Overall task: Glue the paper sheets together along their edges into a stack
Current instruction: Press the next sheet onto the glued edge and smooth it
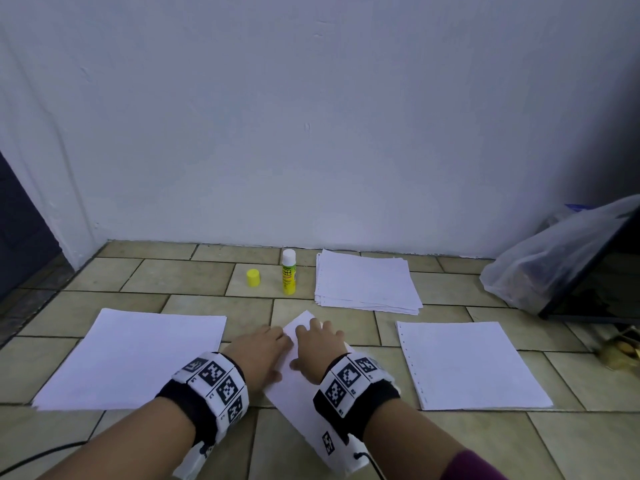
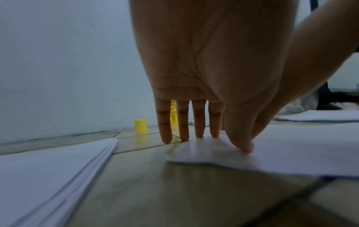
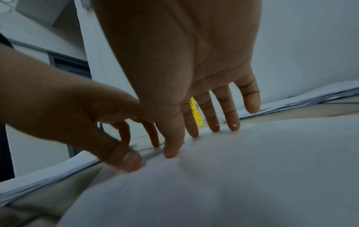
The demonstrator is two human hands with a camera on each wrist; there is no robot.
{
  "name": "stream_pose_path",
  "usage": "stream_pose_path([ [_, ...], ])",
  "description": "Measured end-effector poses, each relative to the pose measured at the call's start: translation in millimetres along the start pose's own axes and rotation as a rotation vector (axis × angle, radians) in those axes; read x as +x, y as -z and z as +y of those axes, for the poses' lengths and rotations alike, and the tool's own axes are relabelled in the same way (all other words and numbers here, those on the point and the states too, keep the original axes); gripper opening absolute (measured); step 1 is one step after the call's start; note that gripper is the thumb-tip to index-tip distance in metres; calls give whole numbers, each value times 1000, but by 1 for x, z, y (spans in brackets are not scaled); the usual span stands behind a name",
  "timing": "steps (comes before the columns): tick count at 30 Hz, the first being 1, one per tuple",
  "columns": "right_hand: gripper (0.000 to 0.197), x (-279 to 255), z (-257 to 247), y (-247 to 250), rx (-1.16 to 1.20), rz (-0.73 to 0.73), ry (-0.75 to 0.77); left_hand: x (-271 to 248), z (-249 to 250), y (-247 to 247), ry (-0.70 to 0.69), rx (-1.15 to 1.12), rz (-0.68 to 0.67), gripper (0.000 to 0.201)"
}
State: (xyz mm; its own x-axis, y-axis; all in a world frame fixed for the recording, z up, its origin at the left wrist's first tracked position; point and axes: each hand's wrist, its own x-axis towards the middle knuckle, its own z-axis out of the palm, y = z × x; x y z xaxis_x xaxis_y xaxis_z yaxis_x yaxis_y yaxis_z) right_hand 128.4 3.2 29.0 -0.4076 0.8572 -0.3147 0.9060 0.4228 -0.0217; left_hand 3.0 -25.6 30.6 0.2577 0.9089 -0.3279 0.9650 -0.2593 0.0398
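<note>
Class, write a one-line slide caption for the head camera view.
Both hands, left hand and right hand, press a paper sheet flat on the tiled floor, uncapped glue stick behind.

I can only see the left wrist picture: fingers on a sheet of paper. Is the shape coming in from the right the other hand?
Observer: Yes. The head view shows the right hand flat on the same sheet, beside the left hand.
Visitor: And the yellow thing behind the fingers?
Observer: A glue stick, standing upright with its cap off, beside it.
Visitor: Any other paper?
Observer: The punched sheet to the right has holes along its left edge.
</note>
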Motion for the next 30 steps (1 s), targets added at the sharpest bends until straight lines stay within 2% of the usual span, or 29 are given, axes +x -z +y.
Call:
stream_pose_path([
  [3, 47, -2, -7, -3, 14, 28, 40, -3, -3, 5, 31, 15, -17, 45],
  [5, 48, -3, -12, -2, 6, 18, 67, -2, -5, 6, 74, 41, -15, 47],
  [8, 54, -2, -18, -1, 22, 1, 96, 2, -11, -2, 176, 39, -37, 72],
  [10, 70, 1, -21, -3, 49, -35, 141, 5, -12, -8, 201, 55, -89, 87],
  [12, 80, 3, -23, -4, 61, -82, 182, 5, -13, -9, 215, 107, -131, 90],
  [16, 74, 4, -15, -6, 60, -145, 200, 2, -11, -5, 221, 166, -178, 91],
  [23, 67, -8, 42, -3, 164, -227, 23, 2, -13, 0, 193, 147, -224, 91],
  [27, 72, -15, 80, -7, 201, -216, -112, 0, -13, 3, 181, 133, -245, 91],
  [30, 78, -16, 90, -10, 220, -192, -150, 0, -14, 3, 180, 140, -250, 92],
])
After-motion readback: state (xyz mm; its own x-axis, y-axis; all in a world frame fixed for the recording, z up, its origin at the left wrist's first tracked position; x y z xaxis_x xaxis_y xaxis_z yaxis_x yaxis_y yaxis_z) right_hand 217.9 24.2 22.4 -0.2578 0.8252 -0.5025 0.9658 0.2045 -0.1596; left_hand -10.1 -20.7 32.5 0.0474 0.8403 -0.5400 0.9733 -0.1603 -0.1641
